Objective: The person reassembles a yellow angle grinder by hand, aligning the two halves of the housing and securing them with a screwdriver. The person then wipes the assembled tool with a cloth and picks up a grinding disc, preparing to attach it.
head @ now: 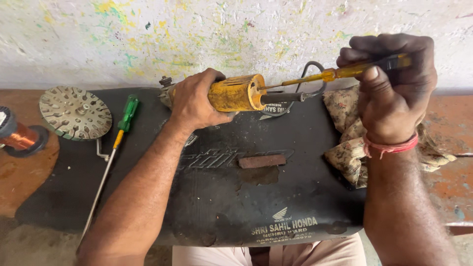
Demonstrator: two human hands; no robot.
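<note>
My left hand (196, 101) grips a worn yellow power tool body (235, 92), lying on its side on a black rubber mat (236, 192). A black cable (305, 91) comes out of its open rear end. My right hand (389, 83) holds a screwdriver with a translucent yellow handle (354, 71). Its thin shaft points left, and the tip is at the tool's open rear end. A red thread band sits on my right wrist.
A green-handled screwdriver (125, 116) with a long shaft lies on the mat's left side. A round notched cutting disc (75, 112) and a copper wire spool (19, 135) sit at far left. A floral cloth (352, 140) is at right, and a small brown block (262, 161) lies mid-mat.
</note>
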